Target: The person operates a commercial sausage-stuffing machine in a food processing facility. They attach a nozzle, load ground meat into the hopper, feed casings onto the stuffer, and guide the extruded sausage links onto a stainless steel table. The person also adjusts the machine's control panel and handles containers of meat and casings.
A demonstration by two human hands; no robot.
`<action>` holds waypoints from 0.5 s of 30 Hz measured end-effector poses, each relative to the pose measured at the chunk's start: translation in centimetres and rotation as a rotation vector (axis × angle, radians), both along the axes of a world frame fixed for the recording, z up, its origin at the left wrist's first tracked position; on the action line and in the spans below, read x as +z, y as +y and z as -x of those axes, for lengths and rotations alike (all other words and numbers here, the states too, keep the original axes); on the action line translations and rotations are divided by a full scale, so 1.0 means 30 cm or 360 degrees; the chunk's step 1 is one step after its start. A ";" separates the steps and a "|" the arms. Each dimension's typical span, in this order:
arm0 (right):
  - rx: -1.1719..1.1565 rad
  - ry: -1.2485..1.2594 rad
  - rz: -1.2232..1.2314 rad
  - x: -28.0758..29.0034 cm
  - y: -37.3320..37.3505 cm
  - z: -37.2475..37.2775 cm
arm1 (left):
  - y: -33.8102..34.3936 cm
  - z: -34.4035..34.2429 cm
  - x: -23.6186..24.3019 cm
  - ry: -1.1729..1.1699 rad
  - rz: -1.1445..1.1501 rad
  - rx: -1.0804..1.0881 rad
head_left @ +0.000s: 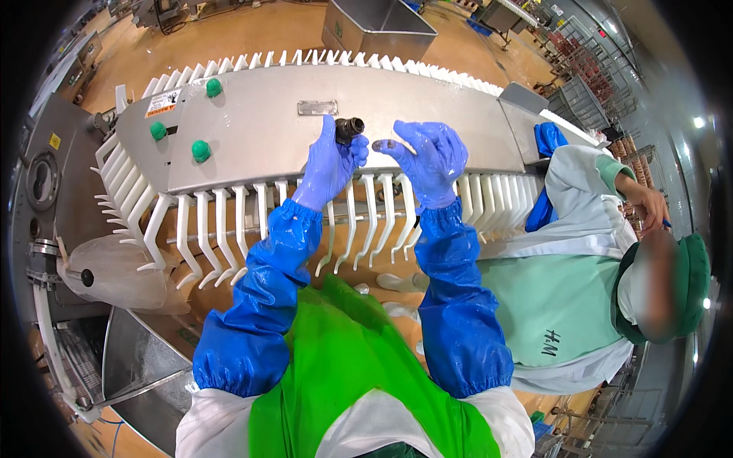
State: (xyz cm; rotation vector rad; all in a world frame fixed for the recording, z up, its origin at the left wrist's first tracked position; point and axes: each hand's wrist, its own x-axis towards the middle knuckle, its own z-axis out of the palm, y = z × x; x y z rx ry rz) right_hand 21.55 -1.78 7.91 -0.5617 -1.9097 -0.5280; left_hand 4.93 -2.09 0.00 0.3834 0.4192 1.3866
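My left hand (334, 162), in a purple glove and blue sleeve, is closed round a dark cylindrical fitting (349, 129), its open end up and to the right. My right hand (427, 159), gloved alike, is just to the right, fingers curled; at its thumb tip is a small greyish piece (385, 145), too small to name. Both hands are over a long steel machine top (259, 130) with green knobs (201, 150) on its left part and rows of white plastic fingers (221, 237) along its edges.
A co-worker (557, 298) in pale green apron and green cap stands close at my right, bare hand near their head. A steel bin (378, 34) stands beyond the machine. Dark steel machinery (57, 183), a translucent bag (126, 290) and a steel chute (137, 359) are at left.
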 end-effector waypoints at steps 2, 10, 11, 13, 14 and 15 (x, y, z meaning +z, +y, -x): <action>0.0019 -0.0005 -0.0022 -0.011 0.011 -0.005 | 0.008 0.001 -0.005 -0.0004 -0.0009 -0.0013; -0.0120 0.0086 0.0110 -0.013 -0.059 -0.015 | 0.004 -0.021 0.025 0.0064 0.0082 -0.0070; -0.0079 0.0154 0.0224 -0.013 -0.080 -0.019 | 0.019 -0.012 -0.004 -0.0022 0.0018 -0.0140; -0.0045 0.0298 0.0409 -0.037 -0.138 -0.022 | 0.048 0.042 -0.058 -0.0029 -0.0045 -0.0173; -0.0122 0.0312 0.0513 -0.087 -0.180 -0.036 | 0.042 0.051 -0.068 0.0043 -0.0023 -0.0143; -0.0118 0.0387 0.0582 -0.143 -0.220 -0.067 | 0.035 0.048 -0.060 0.0102 -0.0010 -0.0131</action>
